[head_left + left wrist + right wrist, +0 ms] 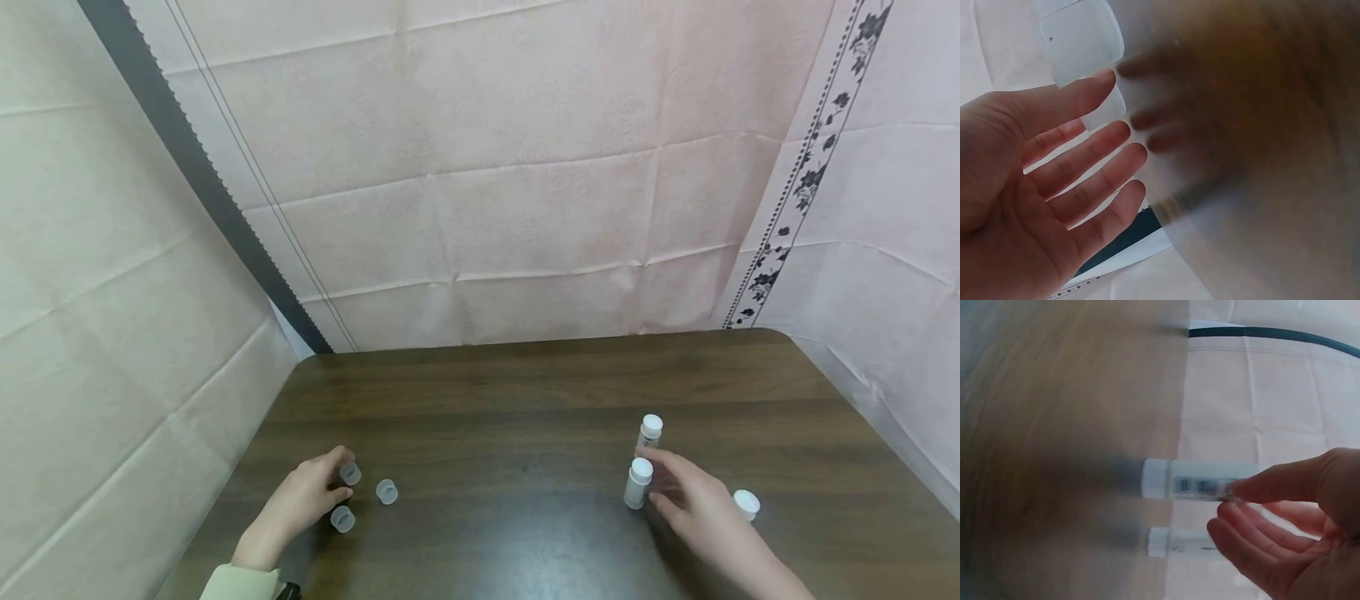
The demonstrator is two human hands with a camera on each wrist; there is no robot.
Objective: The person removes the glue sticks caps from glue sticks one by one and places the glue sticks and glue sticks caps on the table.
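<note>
Small translucent cups sit on the table's left side: one cup [350, 473] lies between the thumb and index finger of my left hand [300, 500], a second cup [342, 519] near the thumb, a third cup [387, 492] to the right. The left fingers [1094, 156] are nearly straight; I cannot tell whether they touch a cup. My right hand [701, 504], fingers loosely bent, reaches to an upright white-capped bottle [636, 490]. Its thumb overlaps a barcode-labelled bottle [1197, 481]; contact is unclear. A second bottle [650, 429] stands behind, its lower part hidden by the index finger.
Right of the right hand stands another white-capped container [747, 502], mostly hidden by that hand. The dark wooden table [487, 425] ends at a far edge before a pale cloth wall [540, 217]. Cloth also hangs at both sides.
</note>
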